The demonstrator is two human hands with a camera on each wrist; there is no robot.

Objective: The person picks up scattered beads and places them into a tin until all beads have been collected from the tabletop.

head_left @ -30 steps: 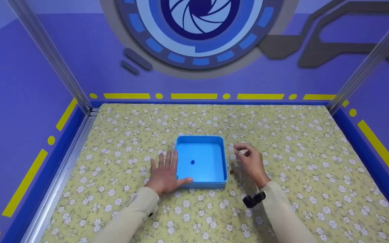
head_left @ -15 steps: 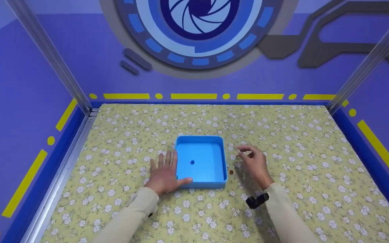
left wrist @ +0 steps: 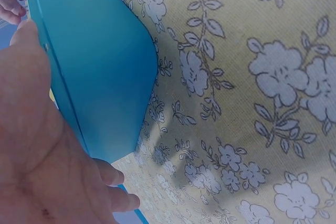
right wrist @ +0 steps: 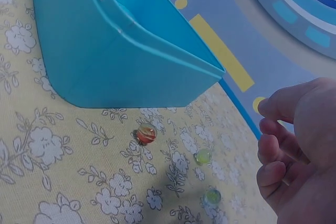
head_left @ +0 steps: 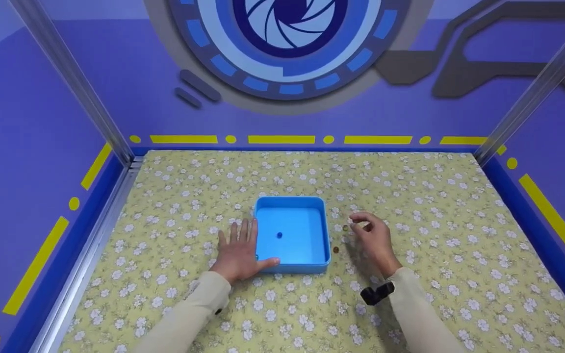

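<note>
A blue square box stands on the flowered cloth, with a dark blue marble inside. My left hand rests spread along its left side, thumb over the near rim. By that thumb, a teal marble shows at the box's left inner edge. My right hand hovers to the right of the box, its fingers loosely bent and no object visible in them. Beneath it, the right wrist view shows an orange-red marble, a green marble and another green marble on the cloth.
The flowered cloth covers the table. Purple-blue panels with yellow marks stand behind and at both sides. Metal posts rise at the back corners. A black device sits on the right wrist.
My right hand has drifted right, away from the box. The orange-red marble shows more fully, and a green marble has come into view beside the fingers. My left hand and the box stay put.
</note>
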